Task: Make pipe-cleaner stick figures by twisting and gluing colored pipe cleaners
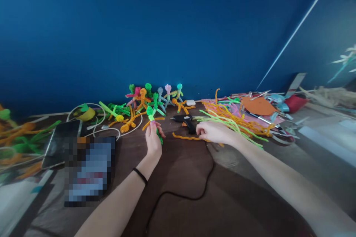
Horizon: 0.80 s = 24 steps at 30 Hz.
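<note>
My left hand (153, 139) is closed around a pipe cleaner figure (150, 112) with a light green head, orange arms and green legs below my fingers. To the right, my right hand (213, 132) has its fingers curled in, close beside the handle of a black glue gun (187, 120) lying on the table. An orange pipe cleaner (185, 137) runs along the tabletop up to and under those fingers. What the right fingertips hold, if anything, is hidden.
Several finished pipe cleaner figures (143, 96) stand against the blue wall. Loose orange and green pipe cleaners (233, 118) and an orange sheet (258, 106) lie right. Left are a phone (62, 142), a blurred-out screen (91, 170) and a white cable (107, 133). A black cord (191, 197) crosses the table.
</note>
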Motion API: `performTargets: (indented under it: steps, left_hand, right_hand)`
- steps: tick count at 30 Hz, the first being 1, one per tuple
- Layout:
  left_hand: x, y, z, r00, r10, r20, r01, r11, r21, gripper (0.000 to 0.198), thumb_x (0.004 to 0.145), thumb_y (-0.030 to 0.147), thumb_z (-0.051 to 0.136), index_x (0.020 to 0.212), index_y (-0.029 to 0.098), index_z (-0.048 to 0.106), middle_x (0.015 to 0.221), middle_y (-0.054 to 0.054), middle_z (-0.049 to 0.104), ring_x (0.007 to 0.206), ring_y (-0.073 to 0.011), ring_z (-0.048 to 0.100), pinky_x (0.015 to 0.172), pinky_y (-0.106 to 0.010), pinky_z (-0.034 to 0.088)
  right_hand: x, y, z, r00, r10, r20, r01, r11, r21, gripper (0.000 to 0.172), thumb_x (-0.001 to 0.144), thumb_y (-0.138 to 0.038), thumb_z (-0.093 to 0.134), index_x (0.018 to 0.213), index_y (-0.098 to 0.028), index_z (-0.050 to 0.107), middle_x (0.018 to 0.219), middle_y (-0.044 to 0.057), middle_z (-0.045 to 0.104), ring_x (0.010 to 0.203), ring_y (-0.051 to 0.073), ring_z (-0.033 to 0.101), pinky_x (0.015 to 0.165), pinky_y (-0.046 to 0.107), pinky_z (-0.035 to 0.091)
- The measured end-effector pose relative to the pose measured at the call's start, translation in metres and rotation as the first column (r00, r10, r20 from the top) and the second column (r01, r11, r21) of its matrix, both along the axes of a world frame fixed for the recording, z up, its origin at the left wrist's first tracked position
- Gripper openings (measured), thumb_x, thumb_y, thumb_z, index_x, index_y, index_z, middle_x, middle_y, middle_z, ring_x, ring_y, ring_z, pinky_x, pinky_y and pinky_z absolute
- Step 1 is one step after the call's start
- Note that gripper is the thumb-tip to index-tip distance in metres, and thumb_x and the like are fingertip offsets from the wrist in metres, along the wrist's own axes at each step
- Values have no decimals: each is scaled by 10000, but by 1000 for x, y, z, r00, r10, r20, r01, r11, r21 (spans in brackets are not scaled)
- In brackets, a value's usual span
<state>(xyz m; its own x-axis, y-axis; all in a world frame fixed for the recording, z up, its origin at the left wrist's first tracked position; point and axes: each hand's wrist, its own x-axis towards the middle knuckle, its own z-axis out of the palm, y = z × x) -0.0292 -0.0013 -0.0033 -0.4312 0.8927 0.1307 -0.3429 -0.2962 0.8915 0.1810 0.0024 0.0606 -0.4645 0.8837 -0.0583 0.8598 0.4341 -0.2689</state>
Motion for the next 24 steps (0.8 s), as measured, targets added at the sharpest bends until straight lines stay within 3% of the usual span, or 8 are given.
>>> performTargets:
  steps: [4,8,11,15,17,20,24]
  left_hand:
    - [2,2,-2,1000,-10,-14,10,1000,-14,312,747,458,526,677,155,538,477,57,429,379,-53,404,370,-171,354]
    - [3,1,-2,997,-39,-69,38,999,-12,308,759,455,514,701,156,558,495,55,430,399,-51,402,389,-166,364]
    - [5,0,0,988,-66,-143,64,998,-18,299,765,456,507,716,164,543,482,59,437,393,-55,399,388,-169,356]
    - [6,2,2,980,-134,-144,131,991,-30,233,752,412,545,737,187,487,518,56,503,420,-66,447,404,-175,371]
    - [6,4,3,983,-167,-80,166,986,-13,194,728,359,588,780,193,499,584,51,541,471,-68,488,445,-178,401]
    - [5,8,7,979,-195,61,195,981,16,154,677,265,644,755,173,547,664,32,557,592,-64,533,571,-180,445]
    - [8,11,13,934,-298,195,298,954,32,153,643,206,661,767,160,583,722,-2,588,680,-94,562,655,-224,459]
  right_hand:
    - [-20,4,-7,983,93,-156,-89,995,33,94,763,-195,536,818,-170,607,714,13,596,624,109,518,568,213,324]
    - [-49,12,-28,977,204,-66,-196,974,109,103,747,-232,593,824,-165,580,807,43,603,731,142,537,593,228,322]
    - [-60,15,-40,973,225,-50,-216,966,144,56,782,-155,523,831,-161,549,862,64,602,806,161,548,621,238,332]
    - [-62,20,-40,944,217,-250,-194,974,113,71,784,-110,483,742,-162,509,809,44,608,778,146,563,674,249,364]
    - [-63,21,-36,869,147,-473,-151,988,29,48,809,-152,463,768,-174,471,735,14,600,689,123,572,648,245,392]
    - [-69,21,-35,634,4,-773,-161,979,-127,66,846,-240,419,803,-191,411,627,-41,543,525,87,547,539,216,416]
    - [-78,20,-39,400,-132,-907,-163,964,-212,175,793,-331,511,770,-185,418,570,-63,502,383,45,412,390,178,332]
